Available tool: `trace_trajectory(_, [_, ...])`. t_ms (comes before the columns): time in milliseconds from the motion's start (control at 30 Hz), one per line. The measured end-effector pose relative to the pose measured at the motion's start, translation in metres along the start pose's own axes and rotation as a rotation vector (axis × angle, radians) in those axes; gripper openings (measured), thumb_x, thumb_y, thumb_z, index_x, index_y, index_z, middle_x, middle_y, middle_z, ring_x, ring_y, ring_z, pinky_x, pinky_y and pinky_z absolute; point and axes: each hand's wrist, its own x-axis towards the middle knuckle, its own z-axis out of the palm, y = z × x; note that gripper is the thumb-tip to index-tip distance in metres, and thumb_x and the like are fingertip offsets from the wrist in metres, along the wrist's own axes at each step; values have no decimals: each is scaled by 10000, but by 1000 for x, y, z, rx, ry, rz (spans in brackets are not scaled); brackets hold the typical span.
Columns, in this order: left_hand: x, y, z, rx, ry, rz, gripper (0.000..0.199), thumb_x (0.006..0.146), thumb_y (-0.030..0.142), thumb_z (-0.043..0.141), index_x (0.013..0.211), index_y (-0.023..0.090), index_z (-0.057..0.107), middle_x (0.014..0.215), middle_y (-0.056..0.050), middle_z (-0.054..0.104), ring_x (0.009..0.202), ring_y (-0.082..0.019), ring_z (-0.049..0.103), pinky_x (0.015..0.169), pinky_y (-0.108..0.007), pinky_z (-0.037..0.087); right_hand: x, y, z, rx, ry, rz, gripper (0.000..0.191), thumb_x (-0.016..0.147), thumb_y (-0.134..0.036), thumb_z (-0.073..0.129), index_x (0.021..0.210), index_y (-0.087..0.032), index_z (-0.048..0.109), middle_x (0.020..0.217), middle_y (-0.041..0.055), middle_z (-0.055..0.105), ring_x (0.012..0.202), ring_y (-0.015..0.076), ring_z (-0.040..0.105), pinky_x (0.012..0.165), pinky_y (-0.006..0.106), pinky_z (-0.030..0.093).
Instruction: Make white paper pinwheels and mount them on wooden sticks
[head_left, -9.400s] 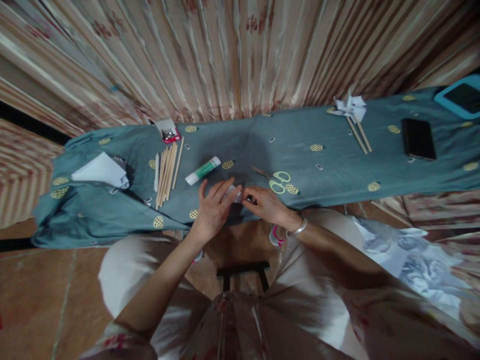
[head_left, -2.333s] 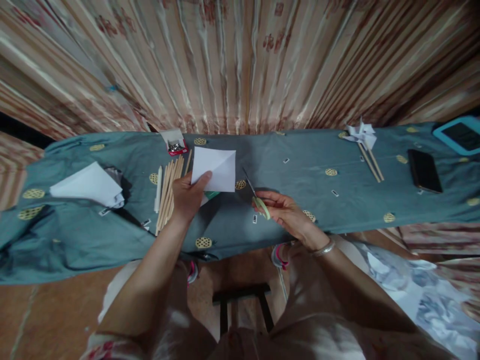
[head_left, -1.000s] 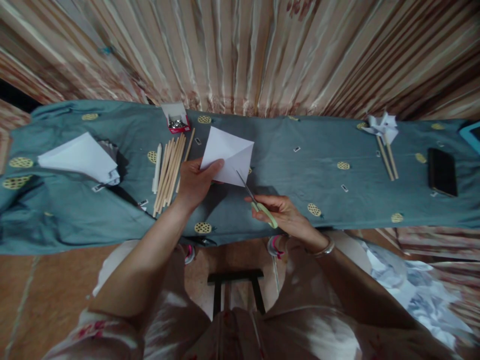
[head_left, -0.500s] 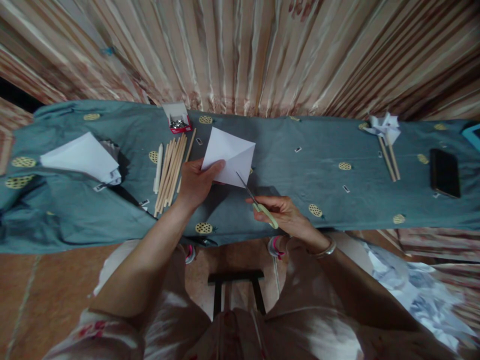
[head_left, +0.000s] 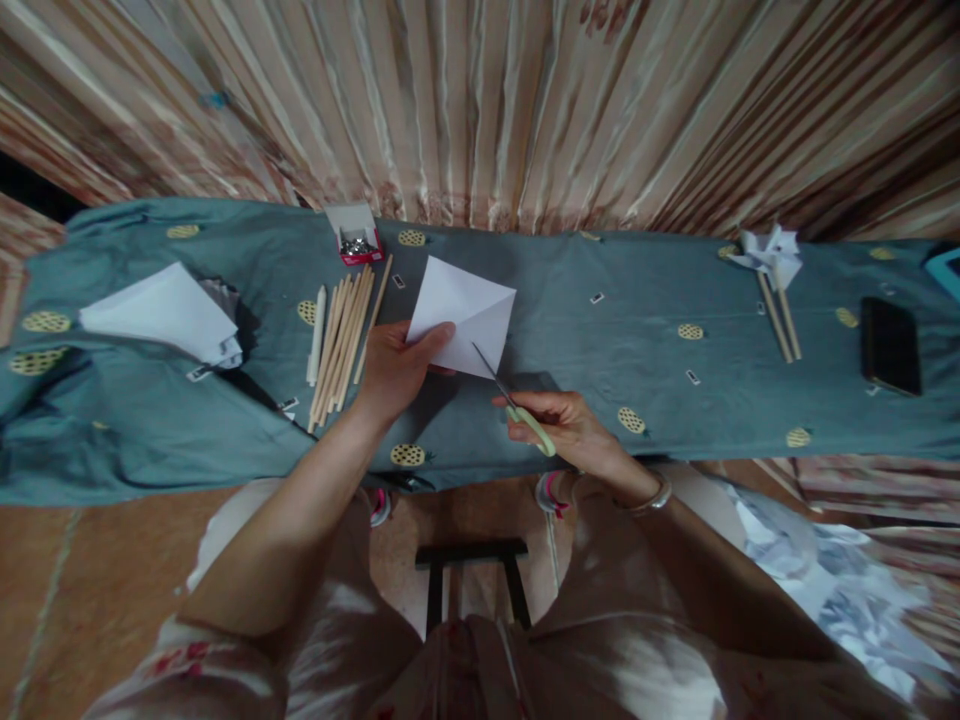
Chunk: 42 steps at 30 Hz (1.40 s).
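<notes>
A big stripy curtain (head_left: pixel 480 110) hangs behind a long table with a blue-green cloth (head_left: pixel 577 345), dotted with yellow pineapples. Low on the right is a heap of crumpled white paper (head_left: pixel 847 580). A pile of folded white paper (head_left: pixel 161 315) lies at the left end of the table.

The left hand (head_left: pixel 399 370) pinches a square of white paper (head_left: pixel 476 305) shut between its thumb, on top, and its fingers, underneath. The square is held out over the middle of the table. The right hand (head_left: pixel 568 425) curls its fingers closed around the green handles of the scissors (head_left: pixel 531 426). One blade lies over the paper near its bottom corner; I can't tell where the other blade is.

Thin wooden sticks (head_left: pixel 345 340) lie left of the left hand. At the far right is a flat black thing (head_left: pixel 890 345), and near it are white paper pinwheels (head_left: pixel 772 255) on sticks. Behind the wooden sticks, a little red and white box (head_left: pixel 360 256) stands open with tiny shiny bits (head_left: pixel 357 246) inside.
</notes>
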Motion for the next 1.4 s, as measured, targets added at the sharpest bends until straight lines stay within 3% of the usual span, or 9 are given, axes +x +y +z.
trace_trajectory(200, [-2, -1, 1, 8, -4, 5, 327, 661, 442, 811, 721, 135, 715, 704, -55, 727, 617, -198, 682, 476, -289, 567, 0, 2, -1, -61, 18, -40, 400, 617, -385, 894, 965, -207, 808, 738, -20, 686, 615, 76, 542, 564, 205, 477])
trace_trajectory(433, [-4, -1, 2, 2, -1, 2, 382, 637, 488, 824, 734, 133, 720, 711, -53, 732, 619, -193, 680, 471, -272, 565, 0, 1, 0, -64, 18, -29, 385, 626, -375, 889, 967, -216, 806, 707, -29, 683, 594, 80, 555, 565, 219, 490])
trace_trajectory(1233, [-6, -4, 3, 14, -61, -16, 386, 670, 504, 809, 758, 138, 723, 738, -69, 736, 638, -206, 693, 502, -301, 578, 1, -3, 4, -45, 54, -24, 403, 548, -411, 919, 881, -211, 813, 644, -46, 655, 528, 52, 484, 481, 179, 430])
trace_trajectory(1400, [-7, -3, 3, 6, -58, -16, 357, 669, 474, 809, 757, 137, 730, 761, -77, 748, 657, -212, 700, 505, -301, 580, 1, -2, 4, -39, 48, -22, 417, 536, -404, 925, 889, -212, 813, 677, -35, 684, 548, 64, 526, 510, 194, 471])
